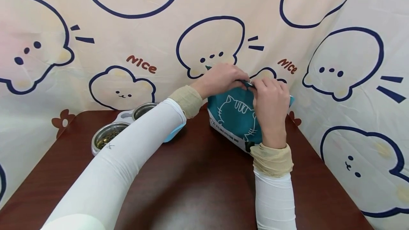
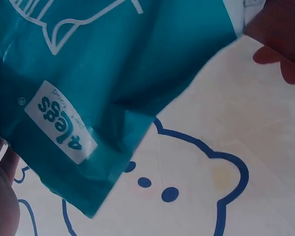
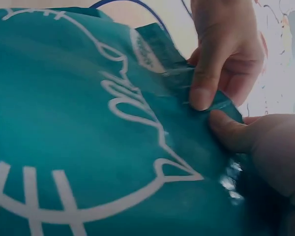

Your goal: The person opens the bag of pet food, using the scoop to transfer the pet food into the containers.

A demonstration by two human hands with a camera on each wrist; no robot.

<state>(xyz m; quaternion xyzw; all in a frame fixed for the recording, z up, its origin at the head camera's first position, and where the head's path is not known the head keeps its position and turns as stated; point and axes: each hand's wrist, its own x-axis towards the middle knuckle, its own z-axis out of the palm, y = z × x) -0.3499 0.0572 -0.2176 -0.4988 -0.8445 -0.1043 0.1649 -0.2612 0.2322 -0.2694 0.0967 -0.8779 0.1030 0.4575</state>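
A teal pet food bag [image 1: 234, 111] with a white cat outline stands upright on the table. My left hand [image 1: 223, 77] pinches its top edge, thumb on the front face in the right wrist view. Close beside it, my right hand [image 1: 271, 98] pinches the same edge, its thumb [image 3: 231, 130] almost touching the left one. Creases run through the film near both thumbs. A "4legs" label [image 2: 61, 123] shows near a top corner of the bag in the left wrist view. Whether the bag's mouth is sealed cannot be told.
Left of the bag, a double feeder holds a front metal bowl [image 1: 115, 126] with small brown pieces and a rear metal bowl [image 1: 142, 109]. My left sleeve partly hides both, and also a light-blue object [image 1: 175, 133]. A printed curtain [image 1: 166, 52] hangs behind the dark wooden table [image 1: 198, 187].
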